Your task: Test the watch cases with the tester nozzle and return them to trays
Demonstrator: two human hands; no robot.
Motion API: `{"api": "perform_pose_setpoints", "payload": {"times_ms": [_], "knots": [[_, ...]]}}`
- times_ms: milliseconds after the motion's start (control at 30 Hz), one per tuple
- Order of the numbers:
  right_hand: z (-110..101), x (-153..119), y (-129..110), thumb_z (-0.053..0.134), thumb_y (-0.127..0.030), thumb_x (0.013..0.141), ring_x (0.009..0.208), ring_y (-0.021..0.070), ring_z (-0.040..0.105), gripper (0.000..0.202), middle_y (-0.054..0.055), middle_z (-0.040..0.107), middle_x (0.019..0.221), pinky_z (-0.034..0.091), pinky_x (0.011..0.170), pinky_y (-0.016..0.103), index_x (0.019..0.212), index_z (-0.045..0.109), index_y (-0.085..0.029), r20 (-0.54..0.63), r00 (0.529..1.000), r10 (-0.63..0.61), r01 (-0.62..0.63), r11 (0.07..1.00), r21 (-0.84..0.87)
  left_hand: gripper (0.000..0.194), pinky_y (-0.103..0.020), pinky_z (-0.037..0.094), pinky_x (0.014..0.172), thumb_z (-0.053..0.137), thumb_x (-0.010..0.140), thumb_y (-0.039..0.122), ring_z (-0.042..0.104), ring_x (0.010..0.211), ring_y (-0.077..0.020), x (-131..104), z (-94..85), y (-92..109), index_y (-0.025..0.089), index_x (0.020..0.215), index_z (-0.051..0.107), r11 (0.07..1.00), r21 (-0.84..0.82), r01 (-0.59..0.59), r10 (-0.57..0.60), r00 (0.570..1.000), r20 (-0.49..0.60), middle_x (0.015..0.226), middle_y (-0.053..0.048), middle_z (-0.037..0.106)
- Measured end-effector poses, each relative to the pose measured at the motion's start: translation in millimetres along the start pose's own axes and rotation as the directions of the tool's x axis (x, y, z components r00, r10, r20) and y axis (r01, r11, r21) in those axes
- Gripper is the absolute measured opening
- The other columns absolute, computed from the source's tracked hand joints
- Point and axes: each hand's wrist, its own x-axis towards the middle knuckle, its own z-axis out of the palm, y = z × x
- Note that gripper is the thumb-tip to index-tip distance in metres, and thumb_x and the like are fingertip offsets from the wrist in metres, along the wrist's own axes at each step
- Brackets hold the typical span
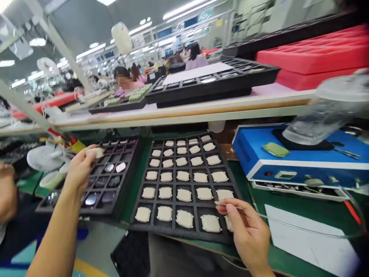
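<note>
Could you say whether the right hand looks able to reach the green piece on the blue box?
Probably yes: nothing visible covers the green piece on the blue box, though the right hand holds a thin tube.

We are holding a pale piece [98,153] in our left hand [80,167] over the dark tray [98,209] at the left of the frame. At lower right, our right hand [249,231] is pinching a thin clear tube [291,223] that is trailing toward the right edge. Cream pieces [184,218] are sitting in the compartments of the black tray [170,230] at center. A blue box [305,169] is standing at right, and red trays [314,63] are resting at upper right.
</note>
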Motion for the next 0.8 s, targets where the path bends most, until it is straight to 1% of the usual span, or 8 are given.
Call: {"api": "perform_pose_setpoints", "payload": {"times_ms": [67, 133, 233, 333, 433, 533, 667, 800], "knots": [[-2.7, -1.9, 1.4, 0.073, -0.042, 0.094, 0.072, 0.0197, 0.078, 0.024, 0.008, 0.078, 0.089, 0.068, 0.064, 0.031, 0.094, 0.076, -0.018, -0.055, 0.998, -0.004, 0.006, 0.999, 0.041, 0.043, -0.023, 0.054, 0.079, 0.071, 0.094, 0.047, 0.071, 0.094, -0.0163, -57.0, 41.6, -1.3, 0.020, 0.128, 0.071, 0.982, -0.174, 0.074, -0.059, 0.994, 0.093, 0.108, -0.006, 0.081], [-3.3, -3.1, 3.3, 0.068, -0.041, 0.097, 0.078, 0.0190, 0.077, 0.024, 0.008, 0.074, 0.099, 0.067, 0.065, 0.031, 0.095, 0.074, -0.018, -0.111, 0.994, -0.021, 0.031, 0.995, 0.090, 0.046, -0.023, 0.054, 0.075, 0.082, 0.085, 0.046, 0.072, 0.090, -0.0169, -112.8, 93.0, 6.2, 0.018, 0.120, 0.076, 0.879, -0.420, 0.225, -0.126, 0.960, 0.251, 0.106, -0.009, 0.082], [-3.0, -3.4, 6.7, 0.066, -0.037, 0.100, 0.089, 0.0183, 0.075, 0.020, 0.008, 0.070, 0.111, 0.067, 0.070, 0.032, 0.097, 0.072, -0.018, -0.098, 0.994, -0.049, 0.057, 0.996, 0.076, 0.053, -0.029, 0.059, 0.075, 0.096, 0.067, 0.045, 0.075, 0.086, -0.0206, -174.0, 162.8, 22.6, 0.015, 0.107, 0.079, 0.581, -0.593, 0.558, -0.265, 0.818, 0.510, 0.099, -0.011, 0.082], [-2.9, -2.3, 6.5, 0.066, -0.035, 0.100, 0.089, 0.0186, 0.075, 0.018, 0.007, 0.071, 0.105, 0.067, 0.073, 0.033, 0.099, 0.072, -0.018, -0.111, 0.992, -0.062, 0.068, 0.997, 0.046, 0.055, -0.039, 0.063, 0.090, 0.098, 0.065, 0.040, 0.078, 0.095, -0.0249, -204.3, 204.0, 26.2, 0.015, 0.109, 0.077, 0.389, -0.603, 0.697, -0.287, 0.713, 0.639, 0.106, -0.012, 0.081], [-2.5, -1.7, 4.3, 0.067, -0.034, 0.100, 0.082, 0.0178, 0.076, 0.018, 0.007, 0.074, 0.099, 0.067, 0.074, 0.033, 0.101, 0.072, -0.017, -0.158, 0.984, -0.077, 0.076, 0.997, -0.017, 0.060, -0.043, 0.061, 0.099, 0.094, 0.071, 0.036, 0.077, 0.109, -0.0281, -217.4, 218.0, 23.2, 0.016, 0.123, 0.073, 0.408, -0.583, 0.702, -0.237, 0.698, 0.675, 0.116, -0.014, 0.080], [-1.2, -1.0, 3.2, 0.067, -0.032, 0.099, 0.082, 0.0182, 0.078, 0.015, 0.007, 0.077, 0.097, 0.068, 0.076, 0.034, 0.101, 0.072, -0.018, -0.169, 0.980, -0.107, 0.101, 0.994, -0.046, 0.057, -0.040, 0.058, 0.105, 0.088, 0.079, 0.033, 0.074, 0.119, -0.0272, -228.3, 220.2, 24.4, 0.019, 0.132, 0.070, 0.515, -0.569, 0.641, -0.189, 0.732, 0.654, 0.124, -0.013, 0.079], [0.1, 0.9, 3.1, 0.066, -0.030, 0.100, 0.095, 0.0207, 0.079, 0.012, 0.007, 0.079, 0.101, 0.069, 0.084, 0.038, 0.103, 0.072, -0.020, -0.158, 0.976, -0.150, 0.145, 0.989, -0.040, 0.040, -0.036, 0.058, 0.105, 0.083, 0.084, 0.030, 0.075, 0.117, -0.0263, -239.0, 221.2, 28.0, 0.020, 0.122, 0.078, 0.662, -0.529, 0.531, -0.131, 0.777, 0.615, 0.127, -0.011, 0.079], [-0.2, 2.2, 2.8, 0.065, -0.028, 0.101, 0.097, 0.0199, 0.080, 0.011, 0.006, 0.080, 0.103, 0.069, 0.086, 0.038, 0.106, 0.072, -0.022, -0.144, 0.977, -0.155, 0.154, 0.988, -0.018, 0.038, -0.036, 0.063, 0.095, 0.085, 0.079, 0.028, 0.079, 0.106, -0.0262, -239.5, 222.6, 28.0, 0.019, 0.116, 0.080, 0.687, -0.511, 0.516, -0.128, 0.778, 0.615, 0.119, -0.011, 0.081]]}}
